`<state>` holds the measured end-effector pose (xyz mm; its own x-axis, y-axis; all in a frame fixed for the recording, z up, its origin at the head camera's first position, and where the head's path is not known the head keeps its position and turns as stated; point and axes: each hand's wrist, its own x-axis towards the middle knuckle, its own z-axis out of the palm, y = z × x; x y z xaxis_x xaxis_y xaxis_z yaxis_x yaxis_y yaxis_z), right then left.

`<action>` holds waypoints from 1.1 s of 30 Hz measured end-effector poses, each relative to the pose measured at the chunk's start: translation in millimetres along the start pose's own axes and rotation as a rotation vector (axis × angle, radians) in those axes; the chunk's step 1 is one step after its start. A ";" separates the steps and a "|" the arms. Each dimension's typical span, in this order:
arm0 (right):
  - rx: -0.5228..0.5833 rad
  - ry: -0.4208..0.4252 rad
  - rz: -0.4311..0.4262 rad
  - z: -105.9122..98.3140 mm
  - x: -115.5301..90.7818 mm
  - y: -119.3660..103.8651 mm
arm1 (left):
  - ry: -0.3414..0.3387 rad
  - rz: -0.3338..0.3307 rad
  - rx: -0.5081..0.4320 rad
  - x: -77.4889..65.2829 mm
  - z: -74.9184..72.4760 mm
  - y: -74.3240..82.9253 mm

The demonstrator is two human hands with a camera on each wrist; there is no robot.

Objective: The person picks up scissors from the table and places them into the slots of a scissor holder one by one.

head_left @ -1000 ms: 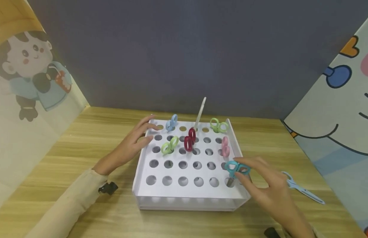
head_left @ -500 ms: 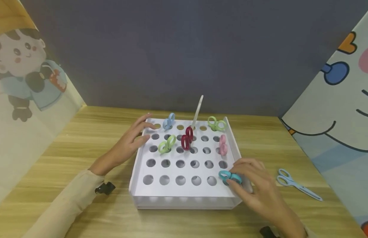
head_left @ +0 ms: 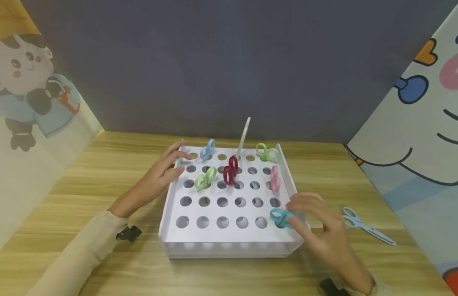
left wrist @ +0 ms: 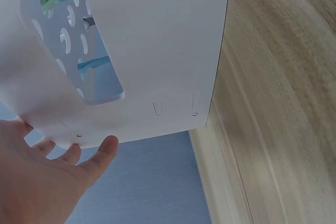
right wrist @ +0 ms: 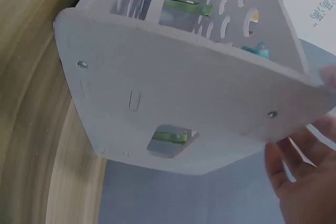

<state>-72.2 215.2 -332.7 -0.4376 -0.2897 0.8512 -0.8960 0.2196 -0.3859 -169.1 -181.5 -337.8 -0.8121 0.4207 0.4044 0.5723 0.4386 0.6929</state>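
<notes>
In the head view, teal scissors stand handles-up in a front-right hole of a white holed rack. My right hand is at the rack's right edge, thumb and fingers apart close to the teal handles. Whether the thumb touches them, I cannot tell. In the right wrist view, its fingers lie by the rack's side panel. My left hand rests its fingertips over the rack's left edge. Other upright scissors are light blue, green, dark red, green and pink; the rack hides their blades.
Light blue scissors lie on the wooden table right of the rack. A thin white rod sticks up behind the dark red handles. A dark grey panel stands behind, with decorated panels at both sides.
My right hand lowered the teal scissors into the front-right hole, and its fingers have since parted from the pinch. The left hand stays at the rack's left edge. The whole view has shifted slightly.
</notes>
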 end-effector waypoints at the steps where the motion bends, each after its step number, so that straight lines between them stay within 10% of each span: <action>1: 0.027 0.017 0.003 -1.2 0.5 0.4 | 0.000 -0.001 -0.003 -0.1 0.0 -0.1; 19: -0.108 0.252 0.117 -36.2 -0.6 21.1 | 0.005 0.022 0.006 -0.3 0.1 -1.5; 26: -0.467 0.078 0.406 -72.3 -17.2 43.5 | 0.002 0.024 0.002 -0.8 -0.3 -0.1; 33: -0.578 -0.209 0.673 -105.0 -30.2 55.2 | 0.007 0.021 0.000 -0.4 0.1 -2.1</action>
<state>-100.6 333.9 -342.3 -0.9097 -0.0823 0.4071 -0.2939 0.8202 -0.4909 -169.9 -182.5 -339.4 -0.8006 0.4246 0.4228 0.5892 0.4298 0.6842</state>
